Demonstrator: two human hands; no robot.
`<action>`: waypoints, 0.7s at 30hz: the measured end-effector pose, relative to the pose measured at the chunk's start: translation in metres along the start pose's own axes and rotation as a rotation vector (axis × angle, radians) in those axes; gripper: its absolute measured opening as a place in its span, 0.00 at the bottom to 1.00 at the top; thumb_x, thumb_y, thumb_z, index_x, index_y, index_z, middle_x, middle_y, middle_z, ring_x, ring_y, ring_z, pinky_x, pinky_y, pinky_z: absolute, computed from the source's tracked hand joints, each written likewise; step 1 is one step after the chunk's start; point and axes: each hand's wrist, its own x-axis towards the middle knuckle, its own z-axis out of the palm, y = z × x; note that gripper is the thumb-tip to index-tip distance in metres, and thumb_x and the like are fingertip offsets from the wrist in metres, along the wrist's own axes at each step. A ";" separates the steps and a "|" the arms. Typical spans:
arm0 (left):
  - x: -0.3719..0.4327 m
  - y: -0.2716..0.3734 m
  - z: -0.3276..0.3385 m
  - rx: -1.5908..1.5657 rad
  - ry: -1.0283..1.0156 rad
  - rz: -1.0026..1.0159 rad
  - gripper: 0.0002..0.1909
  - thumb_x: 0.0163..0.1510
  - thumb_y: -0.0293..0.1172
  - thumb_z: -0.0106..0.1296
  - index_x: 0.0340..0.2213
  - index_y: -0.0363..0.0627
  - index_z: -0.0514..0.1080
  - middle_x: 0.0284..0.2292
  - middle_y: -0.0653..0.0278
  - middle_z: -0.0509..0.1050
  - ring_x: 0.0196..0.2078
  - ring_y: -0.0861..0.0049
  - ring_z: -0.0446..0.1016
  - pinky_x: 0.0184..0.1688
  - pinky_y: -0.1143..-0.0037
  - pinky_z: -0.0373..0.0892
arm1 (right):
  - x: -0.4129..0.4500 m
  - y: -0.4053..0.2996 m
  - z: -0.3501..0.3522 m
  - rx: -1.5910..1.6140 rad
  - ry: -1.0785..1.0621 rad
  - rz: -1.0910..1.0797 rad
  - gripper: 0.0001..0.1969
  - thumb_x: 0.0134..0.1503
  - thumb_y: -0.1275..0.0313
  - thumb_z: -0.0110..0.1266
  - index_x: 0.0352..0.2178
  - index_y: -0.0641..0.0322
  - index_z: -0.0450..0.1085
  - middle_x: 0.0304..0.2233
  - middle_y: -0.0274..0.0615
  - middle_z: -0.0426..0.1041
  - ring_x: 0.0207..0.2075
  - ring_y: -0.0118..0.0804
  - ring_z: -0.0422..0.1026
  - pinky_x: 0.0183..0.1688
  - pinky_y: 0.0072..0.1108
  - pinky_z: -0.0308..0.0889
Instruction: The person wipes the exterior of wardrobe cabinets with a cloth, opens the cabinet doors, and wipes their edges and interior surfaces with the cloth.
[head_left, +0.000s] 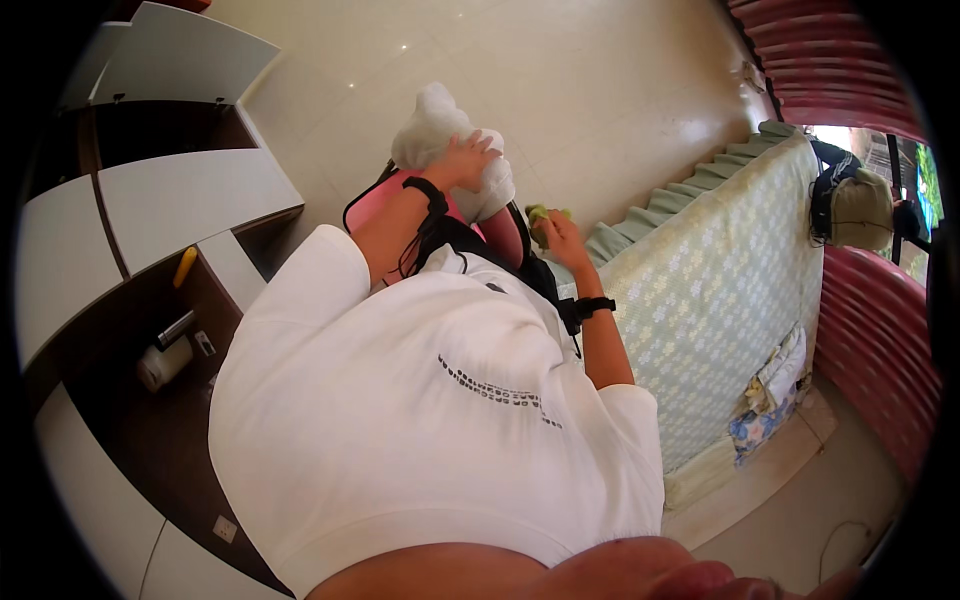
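Note:
A white plush toy (435, 127) sits at the front edge of a chair with a pink seat (373, 196). My left hand (466, 161) holds the toy from above, fingers spread over its soft surface. To the right of the chair, my right hand (561, 238) grips a crumpled green cloth (537, 219). The cloth is apart from the toy and near the skirted edge of a bed. Both wrists wear black bands. My forearm and hand cover part of the toy.
On the right stands a bed with a patterned green cover (697, 262). White cabinets (187, 184) line the left, one door raised; a yellow-handled object (184, 267) and a jar (165, 364) lie in a dark recess. A backpack (862, 206) is by the window.

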 end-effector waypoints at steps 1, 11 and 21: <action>0.001 -0.004 0.013 0.060 -0.111 -0.001 0.44 0.37 0.34 0.64 0.57 0.63 0.59 0.64 0.63 0.52 0.70 0.55 0.39 0.62 0.36 0.39 | -0.002 0.001 0.007 -0.238 -0.055 -0.268 0.11 0.61 0.65 0.50 0.33 0.63 0.71 0.40 0.48 0.71 0.38 0.40 0.72 0.34 0.31 0.69; 0.024 0.007 0.044 0.069 0.010 -0.159 0.40 0.32 0.35 0.65 0.52 0.66 0.66 0.59 0.63 0.59 0.69 0.54 0.41 0.61 0.34 0.34 | 0.033 -0.013 0.058 -0.401 -0.202 0.000 0.09 0.57 0.65 0.52 0.35 0.56 0.74 0.48 0.62 0.66 0.45 0.60 0.71 0.41 0.41 0.72; 0.025 0.009 0.049 0.097 -0.003 -0.285 0.37 0.32 0.32 0.64 0.49 0.67 0.69 0.58 0.65 0.60 0.69 0.58 0.42 0.62 0.36 0.34 | -0.045 0.043 0.041 -0.364 -0.298 -0.147 0.12 0.59 0.63 0.51 0.35 0.58 0.75 0.44 0.60 0.66 0.41 0.61 0.71 0.44 0.40 0.70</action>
